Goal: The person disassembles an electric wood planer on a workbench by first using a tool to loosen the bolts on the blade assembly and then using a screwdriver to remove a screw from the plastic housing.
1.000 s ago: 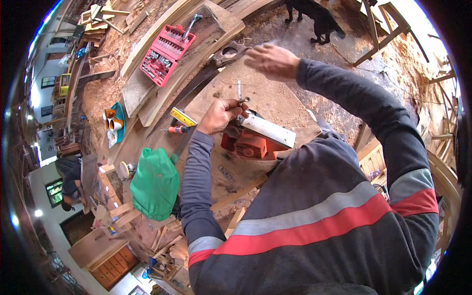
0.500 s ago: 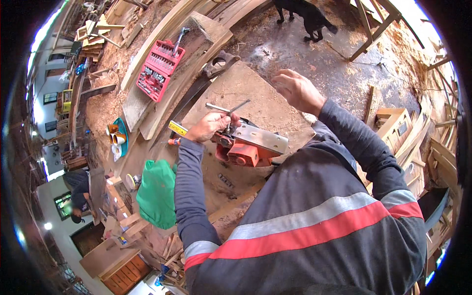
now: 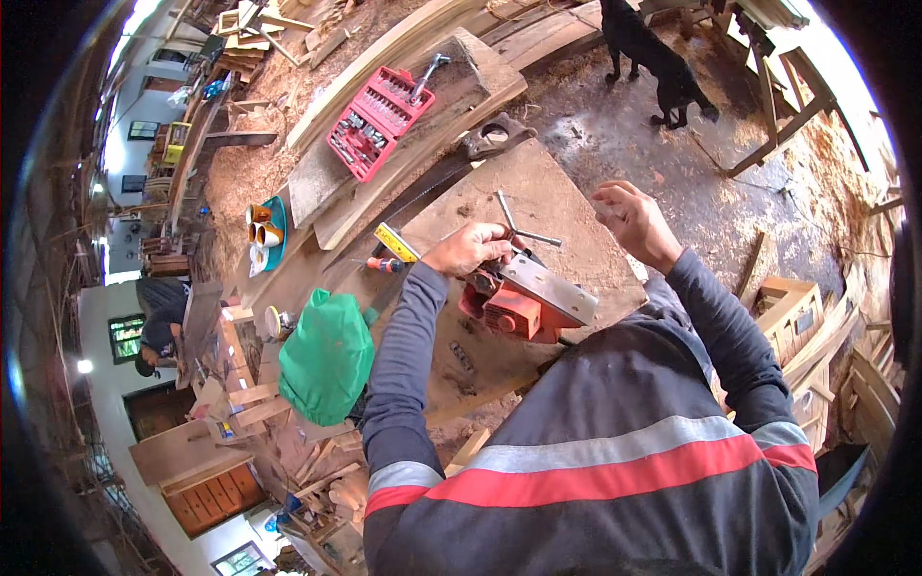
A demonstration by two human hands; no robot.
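Note:
My left hand [image 3: 466, 252] grips a three-armed Y-shaped socket wrench [image 3: 523, 233], with one arm pointing down at the end of a red electric planer [image 3: 514, 312]. The planer lies upside down on a wooden board [image 3: 490, 197], its metal sole [image 3: 552, 288] facing up. Whether the wrench is seated on a bolt is hidden by my fingers. My right hand [image 3: 642, 228] is raised over the board's right edge, fingers loosely curled and apart, with nothing visible in it. Beside my left wrist lie an orange-handled screwdriver [image 3: 384, 264] and a yellow level-like tool [image 3: 396, 244].
A handsaw [image 3: 499, 136] lies along the board's far edge. Beyond it, a red socket set [image 3: 382, 120] rests on planks. A teal tray [image 3: 276, 254] holds cups. A green bag [image 3: 327, 357] sits left of my forearm. A black dog [image 3: 658, 62] stands ahead; another person [image 3: 163, 331] works far left.
The wrench has turned, its arms now pointing differently. My right hand's fingers have curled more. The whole view has shifted, so the bench appears farther right, and the dog's pose differs.

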